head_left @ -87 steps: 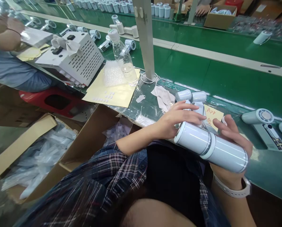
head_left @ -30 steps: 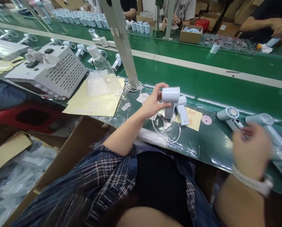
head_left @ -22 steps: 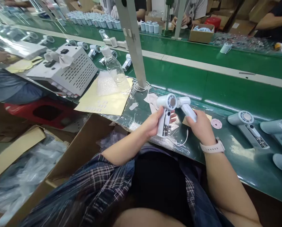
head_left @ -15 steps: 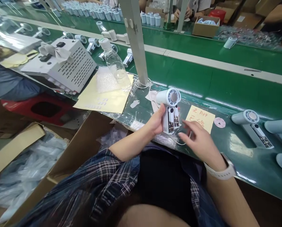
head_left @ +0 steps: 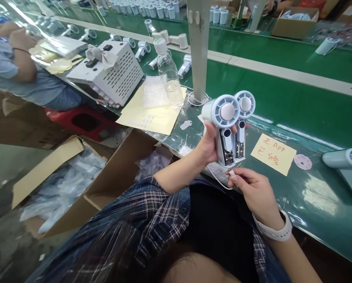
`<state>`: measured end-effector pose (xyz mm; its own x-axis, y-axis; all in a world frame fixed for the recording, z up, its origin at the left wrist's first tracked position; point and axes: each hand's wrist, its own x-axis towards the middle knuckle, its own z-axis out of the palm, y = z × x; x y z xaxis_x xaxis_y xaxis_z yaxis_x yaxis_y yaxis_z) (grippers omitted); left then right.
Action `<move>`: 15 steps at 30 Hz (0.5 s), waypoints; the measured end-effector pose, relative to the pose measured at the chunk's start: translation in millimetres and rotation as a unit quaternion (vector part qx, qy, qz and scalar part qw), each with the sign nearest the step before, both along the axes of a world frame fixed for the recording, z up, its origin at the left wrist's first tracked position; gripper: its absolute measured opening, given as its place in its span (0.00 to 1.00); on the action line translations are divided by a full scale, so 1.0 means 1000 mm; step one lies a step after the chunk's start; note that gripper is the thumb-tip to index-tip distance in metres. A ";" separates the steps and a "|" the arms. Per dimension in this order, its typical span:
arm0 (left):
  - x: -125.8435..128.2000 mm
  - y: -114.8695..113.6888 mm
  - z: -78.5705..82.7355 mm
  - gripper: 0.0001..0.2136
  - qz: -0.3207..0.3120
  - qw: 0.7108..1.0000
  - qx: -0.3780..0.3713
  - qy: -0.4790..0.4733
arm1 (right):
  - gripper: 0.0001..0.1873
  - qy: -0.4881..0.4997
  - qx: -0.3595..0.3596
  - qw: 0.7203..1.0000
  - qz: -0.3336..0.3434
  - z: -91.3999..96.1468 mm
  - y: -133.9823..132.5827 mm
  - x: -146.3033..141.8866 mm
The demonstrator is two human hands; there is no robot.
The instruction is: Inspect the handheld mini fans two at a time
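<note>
My left hand (head_left: 208, 144) is wrapped round two light-blue handheld fans, held upright side by side over the bench. The nearer fan (head_left: 221, 113) and the farther fan (head_left: 245, 104) both have open handles with circuit boards showing. Just below the handles, my right hand (head_left: 254, 188) pinches the white plug (head_left: 231, 172) of a cable between thumb and fingers. Its metal tip points up toward the nearer handle's bottom end, and I cannot tell if they touch. The white cable (head_left: 218, 181) loops away to the left under the fans.
A yellow note (head_left: 273, 154) and a pink disc (head_left: 303, 161) lie right of the fans. Another fan (head_left: 343, 159) rests at the right. A metal post (head_left: 198, 51), a bottle (head_left: 170, 74) and a white perforated box (head_left: 108, 72) stand left. A co-worker's arm (head_left: 24, 59) is far left.
The fans have come up closer to my head, and the farther one shows more. My right hand, earlier open beside them, now pinches the cable plug below. The view has swung left.
</note>
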<state>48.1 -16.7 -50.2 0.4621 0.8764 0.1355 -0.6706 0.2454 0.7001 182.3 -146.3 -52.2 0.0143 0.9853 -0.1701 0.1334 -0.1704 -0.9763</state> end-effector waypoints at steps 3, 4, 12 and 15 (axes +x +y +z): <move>0.003 -0.003 0.001 0.44 -0.005 1.000 0.003 0.006 | 0.19 0.004 0.056 0.997 -0.051 -0.001 -0.003 -0.011; 0.005 -0.004 0.000 0.44 -0.002 1.000 0.001 0.011 | 0.21 0.016 0.071 0.995 -0.064 -0.002 -0.005 -0.015; 0.016 -0.013 0.004 0.46 0.002 1.000 -0.018 0.022 | 0.21 0.064 0.117 0.989 -0.070 0.000 -0.014 -0.025; 0.013 -0.017 0.008 0.44 -0.001 0.998 -0.065 -0.003 | 0.18 -0.069 0.151 0.986 -0.032 0.004 -0.012 -0.016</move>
<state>61.6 -33.4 -42.2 0.4632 0.8859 0.0235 -0.6736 0.3347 0.6590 165.9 -158.5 -48.0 0.0798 0.9871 0.1387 0.2669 0.1129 -0.9571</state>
